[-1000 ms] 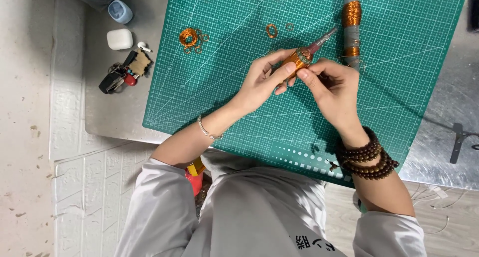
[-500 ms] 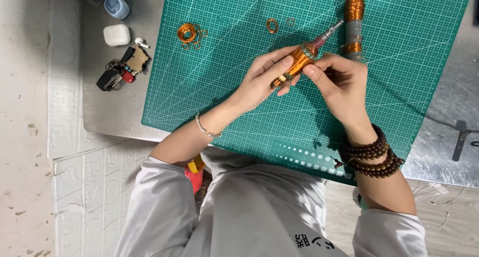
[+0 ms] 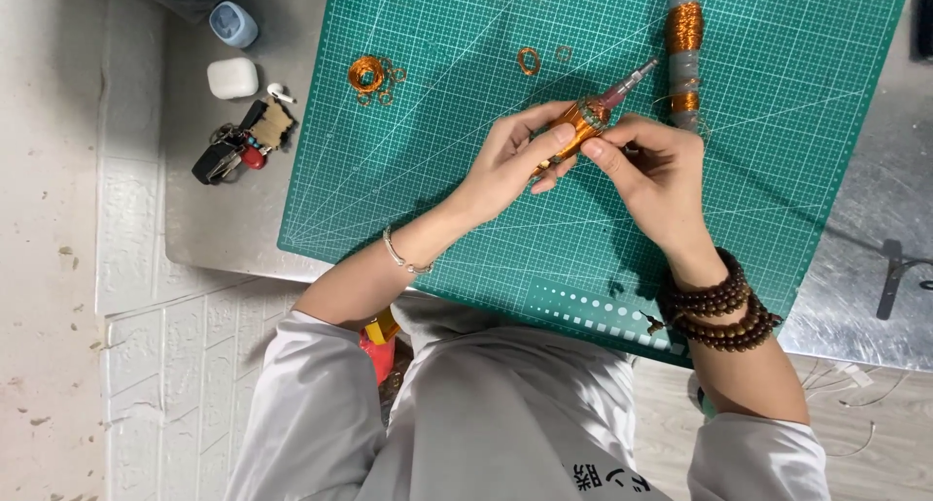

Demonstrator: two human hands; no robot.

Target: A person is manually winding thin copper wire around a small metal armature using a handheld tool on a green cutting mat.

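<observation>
Above a green cutting mat (image 3: 418, 151), my left hand (image 3: 510, 161) grips an orange-handled tool (image 3: 583, 120) wrapped in copper wire, its metal tip pointing up and right. My right hand (image 3: 656, 175) pinches the same tool at the wire coil, thumb and forefinger on it. A spool of copper wire (image 3: 684, 59) lies just beyond my right hand. A thin strand appears to run from the spool toward the tool. Small copper rings (image 3: 529, 61) and a bunch of wire coils (image 3: 369, 75) lie on the mat further away.
On the metal table (image 3: 214, 219) left of the mat sit a white earbud case (image 3: 232, 77), a loose earbud (image 3: 279, 94), a bunch of keys (image 3: 233, 146) and a small blue container (image 3: 234, 23). A dark bracket (image 3: 894, 277) lies at the right edge.
The view has shifted slightly. Both hands stay on the tool, and my fingers have shifted round the wire coil on it.
</observation>
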